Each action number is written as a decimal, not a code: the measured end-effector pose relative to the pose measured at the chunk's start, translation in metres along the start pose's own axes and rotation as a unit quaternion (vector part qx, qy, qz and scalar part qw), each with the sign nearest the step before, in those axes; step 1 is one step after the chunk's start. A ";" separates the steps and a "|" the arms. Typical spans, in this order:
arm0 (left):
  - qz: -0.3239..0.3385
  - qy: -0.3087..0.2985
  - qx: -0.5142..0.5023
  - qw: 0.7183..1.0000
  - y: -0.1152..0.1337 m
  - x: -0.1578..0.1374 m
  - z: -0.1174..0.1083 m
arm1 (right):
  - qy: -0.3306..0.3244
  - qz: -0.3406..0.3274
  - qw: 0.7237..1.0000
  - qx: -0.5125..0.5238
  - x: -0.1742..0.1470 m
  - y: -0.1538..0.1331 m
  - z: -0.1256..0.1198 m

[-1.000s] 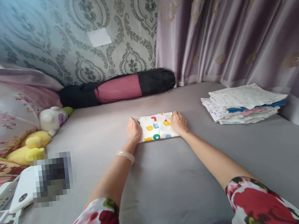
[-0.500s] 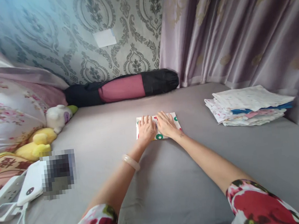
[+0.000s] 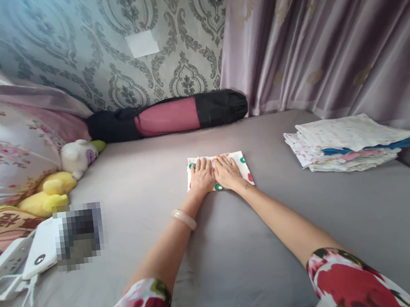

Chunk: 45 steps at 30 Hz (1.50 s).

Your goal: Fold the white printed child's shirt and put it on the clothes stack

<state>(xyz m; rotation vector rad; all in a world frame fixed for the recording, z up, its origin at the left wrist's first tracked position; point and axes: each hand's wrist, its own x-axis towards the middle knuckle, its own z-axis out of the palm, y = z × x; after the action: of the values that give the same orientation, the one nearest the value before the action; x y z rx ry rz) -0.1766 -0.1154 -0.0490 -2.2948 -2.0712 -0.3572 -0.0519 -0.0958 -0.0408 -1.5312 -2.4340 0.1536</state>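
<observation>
A folded white cloth [image 3: 245, 169] with red, green and yellow printed shapes lies flat on the grey bed sheet [image 3: 237, 248]. My left hand [image 3: 202, 174] rests palm down on its left half, fingers stretched out. Beside it, my right hand [image 3: 226, 171] lies flat on the middle of the cloth, with the thumb apart. The two hands touch or nearly touch, and they cover much of the print. A pale bangle [image 3: 183, 219] circles my left forearm.
To the right is a stack of folded cloths [image 3: 353, 133]. Along the wall lies a black and pink rolled bag [image 3: 168, 117]. At left are plush toys [image 3: 75, 158], a floral pillow [image 3: 3, 150], a power strip [image 3: 9, 259] and a white power bank [image 3: 41, 251] with cables.
Both hands stay flat on the cloth. My right hand has shifted slightly left, closer to my left hand. The whole view has moved a little.
</observation>
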 end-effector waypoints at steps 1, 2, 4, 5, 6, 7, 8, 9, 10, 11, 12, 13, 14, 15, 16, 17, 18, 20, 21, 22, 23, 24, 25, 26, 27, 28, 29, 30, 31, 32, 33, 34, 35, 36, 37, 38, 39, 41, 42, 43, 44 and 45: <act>-0.004 0.000 0.000 1.000 0.000 0.000 0.000 | 0.002 0.003 1.000 -0.001 0.000 0.000 0.000; -0.008 0.000 -0.001 1.000 0.000 0.000 0.000 | 0.003 0.008 1.000 -0.002 0.000 0.000 0.001; -0.017 0.004 0.000 1.000 0.000 0.000 0.000 | 0.003 0.021 1.000 -0.004 0.001 0.000 0.002; -0.022 0.006 0.000 1.000 0.000 0.000 0.000 | 0.003 0.030 1.000 -0.005 0.001 0.000 0.002; -0.029 0.008 -0.001 1.000 0.000 0.000 0.000 | 0.005 0.042 0.999 -0.006 0.001 0.000 0.003; -0.037 0.009 -0.003 0.999 -0.001 0.000 0.000 | 0.008 0.053 0.999 -0.006 0.001 0.000 0.003; -0.045 0.007 -0.005 0.999 -0.001 0.000 -0.001 | 0.014 0.065 0.998 -0.006 0.001 -0.001 0.003; -0.054 0.005 -0.009 0.998 -0.001 0.001 -0.001 | 0.020 0.076 0.997 -0.006 0.001 -0.001 0.003; -0.064 0.001 -0.011 0.998 0.000 0.001 -0.001 | 0.026 0.087 0.996 -0.005 0.001 -0.001 0.003; -0.074 -0.003 -0.013 0.997 0.000 0.001 -0.002 | 0.030 0.097 0.995 -0.003 0.001 -0.001 0.003; -0.086 -0.008 -0.013 0.996 0.000 0.002 -0.002 | 0.032 0.107 0.994 -0.002 0.001 -0.001 0.003; -0.100 -0.012 -0.013 0.995 0.000 0.002 -0.003 | 0.032 0.117 0.993 -0.001 0.002 -0.002 0.003; -0.113 -0.016 -0.013 0.993 0.000 0.003 -0.003 | 0.031 0.126 0.992 -0.001 0.002 -0.002 0.002; -0.125 -0.019 -0.012 0.992 0.000 0.003 -0.003 | 0.031 0.135 0.990 -0.002 0.002 -0.002 0.002; -0.135 -0.022 -0.012 0.991 -0.001 0.004 -0.004 | 0.030 0.144 0.989 -0.004 0.003 -0.001 0.002; -0.141 -0.022 -0.011 0.990 -0.001 0.004 -0.004 | 0.030 0.153 0.988 -0.005 0.003 -0.001 0.001; -0.144 -0.020 -0.010 0.989 -0.001 0.004 -0.004 | 0.029 0.161 0.987 -0.007 0.004 0.000 0.001; -0.144 -0.013 -0.007 0.989 -0.003 0.004 -0.005 | 0.030 0.174 0.984 -0.009 0.004 0.002 0.000; -0.143 -0.011 -0.006 0.990 -0.004 0.004 -0.005 | 0.031 0.177 0.984 -0.009 0.003 0.004 0.000; -0.140 -0.010 -0.005 0.990 -0.005 0.004 -0.005 | 0.033 0.176 0.984 -0.010 0.003 0.006 0.000; -0.135 -0.011 -0.004 0.991 -0.007 0.004 -0.006 | 0.034 0.172 0.984 -0.011 0.002 0.008 -0.001; -0.127 -0.014 -0.003 0.992 -0.009 0.003 -0.006 | 0.036 0.166 0.985 -0.012 0.001 0.011 -0.001; -0.119 -0.016 -0.003 0.993 -0.011 0.003 -0.007 | 0.037 0.158 0.987 -0.013 -0.001 0.014 -0.002; -0.109 -0.019 -0.002 0.994 -0.014 0.003 -0.007 | 0.038 0.149 0.988 -0.014 -0.002 0.017 -0.002; -0.098 -0.021 0.000 0.995 -0.017 0.002 -0.008 | 0.036 0.140 0.989 -0.014 -0.003 0.021 -0.003; -0.086 -0.024 0.001 0.996 -0.021 0.001 -0.008 | 0.034 0.131 0.991 -0.012 -0.005 0.024 -0.003; -0.075 -0.029 0.001 0.997 -0.025 0.001 -0.009 | 0.029 0.122 0.992 -0.011 -0.006 0.028 -0.004; -0.065 -0.034 0.002 0.997 -0.029 0.000 -0.009 | 0.023 0.114 0.993 -0.009 -0.007 0.031 -0.004; -0.057 -0.040 0.003 0.998 -0.033 0.000 -0.009 | 0.015 0.108 0.994 -0.008 -0.007 0.035 -0.005; -0.050 -0.047 0.004 0.998 -0.036 -0.001 -0.009 | 0.006 0.102 0.995 -0.008 -0.008 0.038 -0.005; -0.045 -0.053 0.006 0.998 -0.040 -0.001 -0.009 | -0.003 0.096 0.995 -0.009 -0.009 0.042 -0.005; -0.037 -0.056 0.008 0.998 -0.044 -0.002 -0.009 | -0.011 0.087 0.996 -0.011 -0.010 0.046 -0.005; -0.028 -0.057 0.011 0.998 -0.047 -0.002 -0.008 | -0.017 0.075 0.997 -0.011 -0.010 0.050 -0.005; -0.016 -0.055 0.014 0.998 -0.051 -0.003 -0.007 | -0.021 0.063 0.998 -0.012 -0.011 0.054 -0.006; -0.002 -0.051 0.017 0.999 -0.054 -0.003 -0.007 | -0.024 0.049 0.998 -0.011 -0.012 0.059 -0.006; 0.011 -0.049 0.020 0.999 -0.057 -0.003 -0.007 | -0.027 0.035 0.999 -0.010 -0.013 0.064 -0.007; 0.023 -0.049 0.022 0.998 -0.060 -0.004 -0.007 | -0.031 0.021 0.999 -0.009 -0.013 0.069 -0.008; 0.040 -0.052 0.023 0.998 -0.064 -0.004 -0.010 | -0.041 -0.002 0.999 -0.010 -0.015 0.077 -0.012; 0.044 -0.058 0.021 0.997 -0.065 -0.004 -0.012 | -0.047 -0.011 0.999 -0.012 -0.015 0.079 -0.014; 0.046 -0.067 0.019 0.997 -0.064 -0.004 -0.015 | -0.054 -0.015 0.998 -0.015 -0.015 0.079 -0.017; 0.043 -0.075 0.017 0.996 -0.062 -0.005 -0.018 | -0.060 -0.011 0.998 -0.019 -0.016 0.076 -0.020; 0.034 -0.080 0.018 0.996 -0.058 -0.005 -0.020 | -0.059 0.000 0.998 -0.025 -0.016 0.072 -0.022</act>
<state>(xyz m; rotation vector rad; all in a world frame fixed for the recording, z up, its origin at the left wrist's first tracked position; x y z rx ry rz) -0.2370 -0.1175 -0.0380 -2.4400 -2.0407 -0.1365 0.0228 -0.0800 -0.0387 -1.5852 -2.5463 0.1895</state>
